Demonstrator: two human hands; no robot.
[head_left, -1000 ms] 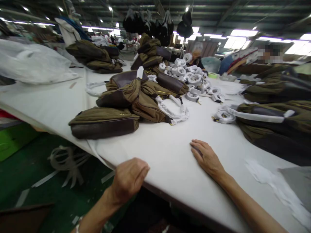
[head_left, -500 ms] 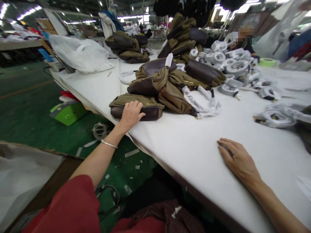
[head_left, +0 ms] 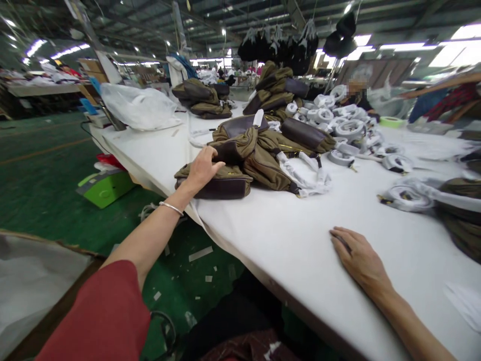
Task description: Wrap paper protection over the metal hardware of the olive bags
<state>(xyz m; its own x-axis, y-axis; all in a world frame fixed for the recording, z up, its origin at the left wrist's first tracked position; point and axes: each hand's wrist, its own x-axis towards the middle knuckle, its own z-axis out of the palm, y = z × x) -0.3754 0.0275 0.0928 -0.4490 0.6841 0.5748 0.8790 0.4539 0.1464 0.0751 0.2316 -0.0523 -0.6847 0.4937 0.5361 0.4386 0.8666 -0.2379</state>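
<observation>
My left hand [head_left: 203, 169] reaches over an olive bag with a dark brown leather base [head_left: 229, 188] lying at the table edge. Its thumb is spread from its fingers, and the fingertips touch the dark end of another olive bag [head_left: 235, 148] stacked behind. What the fingertips do on the far side is hidden. My right hand [head_left: 358, 258] rests on the white table [head_left: 285, 245], fingers together. A narrow dark object [head_left: 343, 243] shows between its thumb and forefinger; its kind cannot be made out. White-wrapped handles [head_left: 310, 175] trail from the bags.
Rolled white-wrapped straps [head_left: 349, 128] are heaped at the back right, with a person [head_left: 358, 93] behind. More olive bags [head_left: 203, 98] and a clear plastic bag [head_left: 139, 108] sit at the back. A green bin [head_left: 105, 188] stands on the floor. Another bag [head_left: 460, 215] lies far right.
My left hand has moved from the front bag's leather side up and back to the bag behind. My right hand stays on the table. The view has tilted upward.
</observation>
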